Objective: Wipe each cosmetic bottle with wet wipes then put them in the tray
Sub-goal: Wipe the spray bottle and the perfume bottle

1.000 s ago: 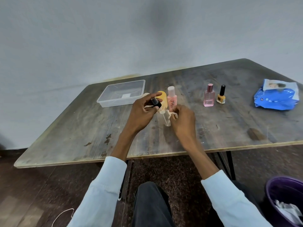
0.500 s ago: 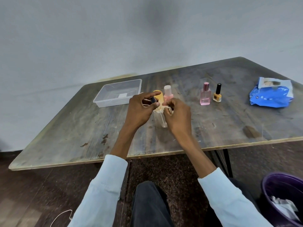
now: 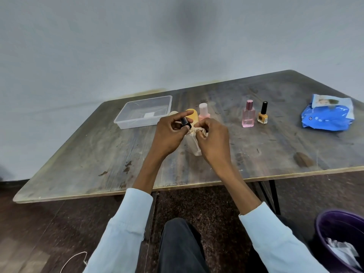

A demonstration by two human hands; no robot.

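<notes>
We pinch a clear bottle [image 3: 194, 143] near the tray [image 3: 143, 111]: left fingers [image 3: 182, 116] on its cap, right fingers [image 3: 204, 125] rubbing a wipe [image 3: 201, 132]. Next, probably traying it.

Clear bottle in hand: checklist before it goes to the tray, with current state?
1. Left hand holds the clear bottle by its black cap: ok.
2. Right hand holds the wipe against the bottle's neck: ok.
3. Whole bottle wiped: cannot tell, the hands hide most of it.
4. Tray open and has room, nothing visible inside but a small label: ok.
5. Path to the tray free: not ok, the yellow bottle and pink-cap bottle stand just behind the hands.
6. Wipes pack on the table for the next bottle: ok.
</notes>
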